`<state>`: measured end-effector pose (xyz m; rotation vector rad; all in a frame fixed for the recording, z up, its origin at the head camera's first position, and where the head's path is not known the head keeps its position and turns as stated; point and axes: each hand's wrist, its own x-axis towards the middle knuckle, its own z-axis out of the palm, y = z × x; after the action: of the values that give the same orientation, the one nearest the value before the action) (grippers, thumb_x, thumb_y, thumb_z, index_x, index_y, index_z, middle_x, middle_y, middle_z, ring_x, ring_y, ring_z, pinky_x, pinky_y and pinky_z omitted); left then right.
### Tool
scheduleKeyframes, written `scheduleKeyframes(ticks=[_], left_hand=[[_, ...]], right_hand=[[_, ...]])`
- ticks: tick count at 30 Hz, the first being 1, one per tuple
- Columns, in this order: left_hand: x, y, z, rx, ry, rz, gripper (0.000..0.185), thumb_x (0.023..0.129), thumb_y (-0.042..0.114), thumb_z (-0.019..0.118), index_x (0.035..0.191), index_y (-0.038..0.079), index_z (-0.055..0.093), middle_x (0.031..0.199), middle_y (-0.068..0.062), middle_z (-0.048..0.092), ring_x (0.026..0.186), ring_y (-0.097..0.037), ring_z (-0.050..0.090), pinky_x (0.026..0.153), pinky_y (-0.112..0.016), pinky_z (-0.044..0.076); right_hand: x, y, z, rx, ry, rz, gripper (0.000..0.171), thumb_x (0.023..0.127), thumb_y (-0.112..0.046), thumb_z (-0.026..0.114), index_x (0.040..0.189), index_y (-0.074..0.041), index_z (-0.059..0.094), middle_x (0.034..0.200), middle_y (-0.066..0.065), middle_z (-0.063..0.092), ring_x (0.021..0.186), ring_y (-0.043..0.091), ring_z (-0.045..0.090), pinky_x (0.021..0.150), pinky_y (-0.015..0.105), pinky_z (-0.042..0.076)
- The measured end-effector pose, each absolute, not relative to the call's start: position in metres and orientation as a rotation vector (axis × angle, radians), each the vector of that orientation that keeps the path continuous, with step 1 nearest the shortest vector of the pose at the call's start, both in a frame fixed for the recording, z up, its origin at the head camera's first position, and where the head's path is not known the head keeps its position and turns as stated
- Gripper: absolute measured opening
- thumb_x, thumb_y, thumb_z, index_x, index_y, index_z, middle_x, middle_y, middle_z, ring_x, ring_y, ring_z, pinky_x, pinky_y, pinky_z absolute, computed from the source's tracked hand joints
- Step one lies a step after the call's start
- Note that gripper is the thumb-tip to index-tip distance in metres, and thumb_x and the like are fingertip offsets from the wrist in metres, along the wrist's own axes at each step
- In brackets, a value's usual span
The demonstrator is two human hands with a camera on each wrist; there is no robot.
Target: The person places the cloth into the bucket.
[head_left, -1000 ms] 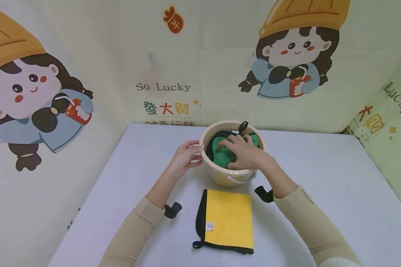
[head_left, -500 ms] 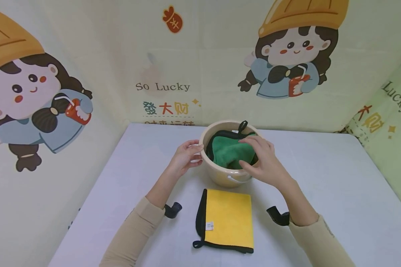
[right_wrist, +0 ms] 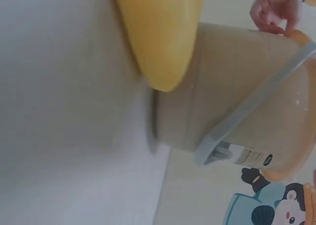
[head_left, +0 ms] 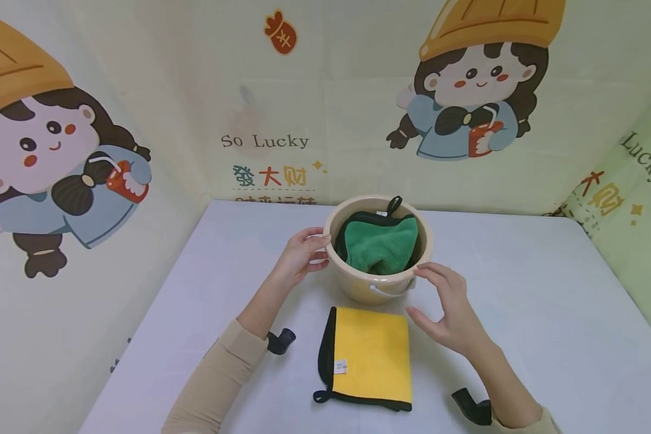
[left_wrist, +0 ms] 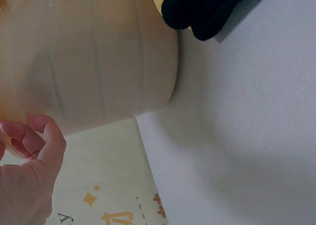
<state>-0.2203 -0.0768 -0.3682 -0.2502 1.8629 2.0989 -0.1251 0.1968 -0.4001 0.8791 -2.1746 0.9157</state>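
A beige bucket stands mid-table with a green, black-edged cloth tucked inside. My left hand holds the bucket's left rim with curled fingers; the left wrist view shows those fingers against the bucket wall. My right hand hovers open just right of the bucket's front, above the table, holding nothing. A folded yellow cloth with black trim lies in front of the bucket. In the right wrist view the yellow cloth and the bucket with its grey handle fill the frame.
The white table sits in a corner between cartoon-printed walls at the back and both sides. A black loop of the green cloth hangs over the bucket's far rim. Black wrist-camera straps show at both forearms.
My right hand has come out of the bucket, let go of the green cloth and drawn back toward me to the bucket's front right. The left hand has stayed on the rim.
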Motion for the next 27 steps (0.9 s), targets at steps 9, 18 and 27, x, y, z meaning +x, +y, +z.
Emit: scheduleKeyframes(ticks=[9,18,27], left_hand=[[-0.22,-0.076,-0.369,-0.261,1.863,2.093,0.035,0.088,0.017,0.061,0.12,0.009,0.051,0.093,-0.005,0.059,0.071,-0.017,0.059,0.069,-0.031,0.053],[-0.22,-0.076,-0.37,-0.257,1.864,2.1,0.034,0.088,0.017,0.061,0.12,0.009,0.052,0.093,-0.005,0.058,0.069,-0.017,0.059,0.068,-0.03,0.053],[-0.22,-0.076,-0.37,-0.258,1.857,2.103,0.034,0.088,0.017,0.061,0.12,0.01,0.052,0.094,-0.005,0.059,0.07,-0.017,0.059,0.067,-0.03,0.053]], right_hand=[[-0.11,0.195,-0.422,0.949,-2.13,0.848,0.054,0.088,-0.044,0.051,0.11,0.005,0.053,0.112,0.017,0.051,0.105,0.027,0.041,0.093,0.03,0.022],[-0.098,0.193,-0.44,1.083,-2.333,0.739,0.057,0.087,-0.049,0.05,0.122,-0.004,0.05,0.118,0.013,0.049,0.111,0.022,0.041,0.087,0.037,0.023],[-0.085,0.186,-0.448,1.087,-2.7,0.521,0.078,0.07,-0.056,0.068,0.134,-0.02,0.041,0.133,0.004,0.041,0.118,0.02,0.039,0.089,0.05,0.027]])
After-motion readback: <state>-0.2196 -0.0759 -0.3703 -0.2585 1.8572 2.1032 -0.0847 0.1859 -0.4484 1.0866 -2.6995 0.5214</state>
